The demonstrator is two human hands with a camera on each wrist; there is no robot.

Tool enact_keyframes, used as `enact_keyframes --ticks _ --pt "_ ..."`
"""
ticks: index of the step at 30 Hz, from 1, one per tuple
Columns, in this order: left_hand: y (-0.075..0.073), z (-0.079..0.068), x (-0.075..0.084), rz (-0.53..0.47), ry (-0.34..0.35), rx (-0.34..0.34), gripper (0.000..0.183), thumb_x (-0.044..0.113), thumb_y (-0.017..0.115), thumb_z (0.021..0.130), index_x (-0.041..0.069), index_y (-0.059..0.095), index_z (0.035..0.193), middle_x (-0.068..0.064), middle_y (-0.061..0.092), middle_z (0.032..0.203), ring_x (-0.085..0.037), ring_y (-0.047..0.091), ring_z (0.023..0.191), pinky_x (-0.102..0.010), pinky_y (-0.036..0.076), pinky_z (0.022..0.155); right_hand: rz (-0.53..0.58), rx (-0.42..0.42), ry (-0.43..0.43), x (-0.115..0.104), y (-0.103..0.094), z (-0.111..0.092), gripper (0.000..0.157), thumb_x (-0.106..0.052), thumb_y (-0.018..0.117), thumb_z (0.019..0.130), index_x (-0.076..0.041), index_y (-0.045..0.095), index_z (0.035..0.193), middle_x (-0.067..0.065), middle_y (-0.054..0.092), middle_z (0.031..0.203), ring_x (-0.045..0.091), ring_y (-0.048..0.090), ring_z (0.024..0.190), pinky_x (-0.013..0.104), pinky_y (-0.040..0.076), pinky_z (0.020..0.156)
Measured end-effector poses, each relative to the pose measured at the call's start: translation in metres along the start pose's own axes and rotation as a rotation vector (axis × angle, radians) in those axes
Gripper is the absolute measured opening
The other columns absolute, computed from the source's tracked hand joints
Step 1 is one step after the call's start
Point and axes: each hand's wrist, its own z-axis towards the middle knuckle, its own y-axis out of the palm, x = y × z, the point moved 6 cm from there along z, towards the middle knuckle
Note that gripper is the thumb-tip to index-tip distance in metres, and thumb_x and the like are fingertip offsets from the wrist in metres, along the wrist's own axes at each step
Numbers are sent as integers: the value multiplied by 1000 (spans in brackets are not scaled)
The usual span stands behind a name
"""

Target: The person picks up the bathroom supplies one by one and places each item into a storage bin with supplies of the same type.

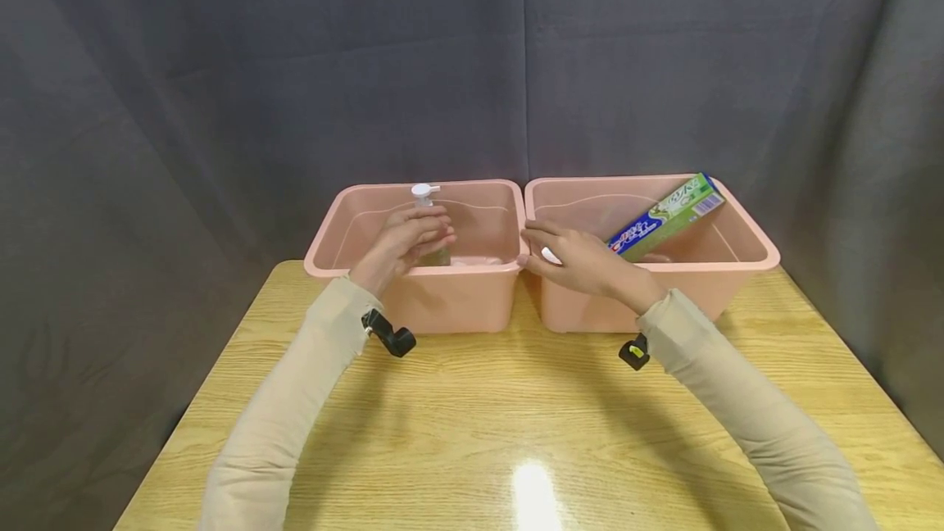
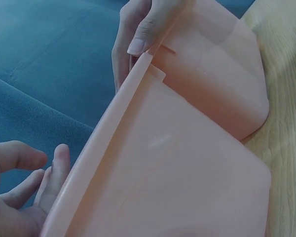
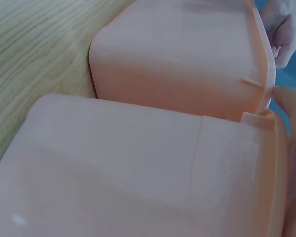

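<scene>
My left hand (image 1: 413, 238) reaches over the left pink bin (image 1: 442, 301), its fingers loosely bent with nothing between them. Just behind it in the head view stands a bottle with a white pump top (image 1: 424, 193), its body mostly hidden by the hand. My right hand (image 1: 578, 260) is over the near left corner of the right pink bin (image 1: 656, 277), thumb and fingertips right at the rims where the two bins meet. A small white thing (image 1: 550, 256) shows between that thumb and the fingers; I cannot tell whether it is held.
A green and blue toothpaste box (image 1: 667, 215) leans slantwise in the right bin, its upper end over the far rim. Both bins stand side by side on a wooden table (image 1: 457, 416). A dark grey curtain (image 1: 369, 64) hangs behind.
</scene>
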Motion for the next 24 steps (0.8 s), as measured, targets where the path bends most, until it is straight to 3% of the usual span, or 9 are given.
enact_keyframes --ticks 6,10,14,17,21,24 --pt "-2 -1 3 29 15 20 40 -5 59 96 -3 54 136 -12 66 111 -22 71 92 -28 55 85 22 48 -67 4 -6 -2 48 -34 50 104 1 56 136 18 54 139 34 56 123 51 43 104" --pt "-5 -2 3 57 21 30 37 2 63 96 0 58 133 -8 67 105 -18 72 86 -27 56 82 19 63 -98 7 -11 -4 45 -30 47 106 2 56 137 21 52 141 37 53 126 51 40 106" --pt "-7 -3 3 111 21 25 33 11 66 97 6 60 129 -4 69 101 -14 72 80 -18 56 62 19 72 -83 10 -17 -6 43 -30 44 107 -2 57 136 17 54 140 36 54 125 51 41 106" --pt "-7 -4 4 119 34 23 32 14 66 97 7 61 128 -5 69 100 -15 72 80 -17 55 57 20 72 -42 15 -22 -10 44 -33 43 107 -3 57 136 15 56 139 34 56 123 50 42 105" --pt "-9 -5 5 134 53 33 32 15 65 97 7 61 128 -9 67 106 -17 72 81 -25 58 73 25 66 3 23 -27 -15 46 -37 42 107 -6 57 137 14 57 138 34 58 121 51 43 103" --pt "-10 -7 6 161 66 43 32 17 64 98 7 61 128 -14 64 118 -16 72 83 -28 58 77 9 76 3 28 -30 -19 44 -35 43 107 -7 58 137 13 58 137 33 58 120 51 44 101"
